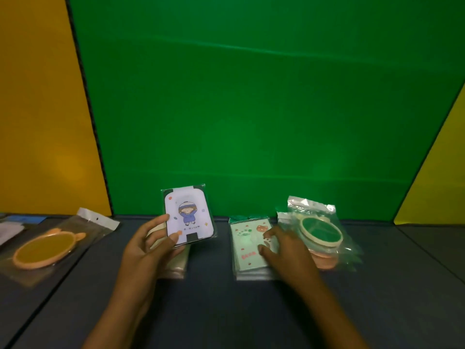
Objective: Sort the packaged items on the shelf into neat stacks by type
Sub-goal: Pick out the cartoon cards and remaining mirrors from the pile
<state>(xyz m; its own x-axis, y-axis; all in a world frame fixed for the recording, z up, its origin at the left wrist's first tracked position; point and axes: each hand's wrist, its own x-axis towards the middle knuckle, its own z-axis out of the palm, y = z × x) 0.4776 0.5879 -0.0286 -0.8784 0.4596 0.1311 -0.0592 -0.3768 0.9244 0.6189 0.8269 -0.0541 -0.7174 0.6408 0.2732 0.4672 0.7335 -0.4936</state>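
My left hand (151,245) holds a packaged white card with a cartoon girl (188,217) tilted up above a pale packet (176,263) lying on the dark shelf (214,311). My right hand (284,250) rests on a stack of pale green cards with a bear print (245,245), fingers curled over its right edge. Just right of that hand is a stack of bagged round mirrors (322,233), the top one cream-rimmed. A bagged orange round mirror with ears (45,248) lies alone at the left.
A green backdrop (251,109) rises behind the shelf, with yellow panels (37,109) on both sides. A blue and white item (15,222) sits at the far left edge. Seams run diagonally across the shelf surface at left and right.
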